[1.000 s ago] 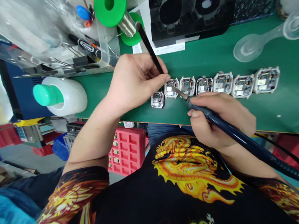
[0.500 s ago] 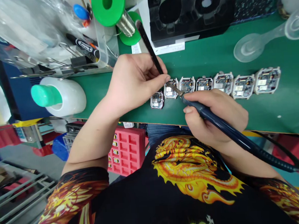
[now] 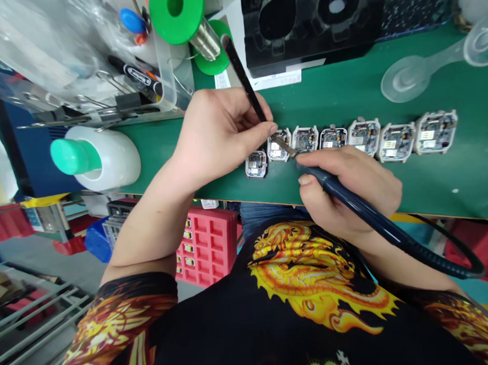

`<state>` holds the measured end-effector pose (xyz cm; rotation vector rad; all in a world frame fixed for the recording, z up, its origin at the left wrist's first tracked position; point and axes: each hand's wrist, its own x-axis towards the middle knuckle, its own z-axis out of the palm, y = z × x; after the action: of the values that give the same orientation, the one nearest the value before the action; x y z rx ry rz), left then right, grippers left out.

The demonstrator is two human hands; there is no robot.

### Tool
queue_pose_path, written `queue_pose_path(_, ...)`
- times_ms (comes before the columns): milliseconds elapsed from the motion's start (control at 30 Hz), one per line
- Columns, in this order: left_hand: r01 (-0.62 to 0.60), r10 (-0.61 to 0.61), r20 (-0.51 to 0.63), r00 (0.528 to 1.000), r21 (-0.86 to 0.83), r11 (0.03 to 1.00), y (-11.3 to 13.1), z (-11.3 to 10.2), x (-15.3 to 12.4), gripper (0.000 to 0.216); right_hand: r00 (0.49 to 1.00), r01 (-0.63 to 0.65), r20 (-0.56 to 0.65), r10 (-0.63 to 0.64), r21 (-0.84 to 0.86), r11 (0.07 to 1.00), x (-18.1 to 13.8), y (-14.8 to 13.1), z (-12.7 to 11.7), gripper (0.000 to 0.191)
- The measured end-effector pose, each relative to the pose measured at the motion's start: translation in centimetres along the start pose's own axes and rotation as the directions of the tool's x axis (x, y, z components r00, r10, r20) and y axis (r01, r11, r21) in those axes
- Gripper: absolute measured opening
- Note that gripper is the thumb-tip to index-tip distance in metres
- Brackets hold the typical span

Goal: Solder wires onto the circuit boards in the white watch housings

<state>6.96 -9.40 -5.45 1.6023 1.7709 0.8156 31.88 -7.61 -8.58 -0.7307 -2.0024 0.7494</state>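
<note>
At ten o'clock from the right hand (image 3: 359,175), gripping its soldering iron (image 3: 355,202), sits the white-framed watch board (image 3: 277,152); left hand (image 3: 224,134), pinching black tweezers (image 3: 243,75), is nearer, board at its three o'clock!

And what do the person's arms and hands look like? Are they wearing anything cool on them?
The left hand and right hand are bare, with no gloves. The forearms are bare too. The left sleeve is black with a swirly, flame-like print in red, orange and yellow and a plain black edge. The right sleeve has a similar fiery pattern.
</note>
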Motion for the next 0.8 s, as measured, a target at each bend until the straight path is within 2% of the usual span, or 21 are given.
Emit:
queue_pose_path(200,0.042,-0.042,0.009,0.999,-0.005,0.999,-0.2,-0.1,0.1,0.032,0.999,0.007,-0.049,-0.006,0.031,0.999,-0.1,-0.2,-0.7,0.027)
queue_pose_path(300,0.032,-0.032,0.016,0.999,-0.003,0.999,-0.1,-0.1,0.0,0.031,0.996,0.011,-0.084,-0.006,0.058,0.998,0.0,0.0,-0.4,0.031)
queue_pose_path(367,0.030,-0.030,0.010,1.000,-0.010,1.000,0.0,0.0,-0.2,0.028,0.998,-0.027,-0.053,0.031,0.072,0.997,0.1,0.1,0.0,0.039)
queue_pose_path(467,0.037,-0.038,-0.011,0.999,-0.040,0.998,0.3,0.1,-0.5,0.023,0.995,-0.084,0.053,0.080,0.076,0.994,0.2,0.3,0.5,0.050)
queue_pose_path(633,-0.007,0.005,-0.023,1.000,-0.064,0.998,0.3,0.3,-0.9,0.023,0.991,-0.018,0.136,0.007,0.078,0.997,0.3,0.8,1.0,0.049)
queue_pose_path(800,-0.015,0.000,-0.113,0.994,-0.129,0.992,0.2,0.9,-1.8,0.032,0.984,-0.035,0.177,0.032,0.016,0.999,0.3,1.1,1.3,0.050)
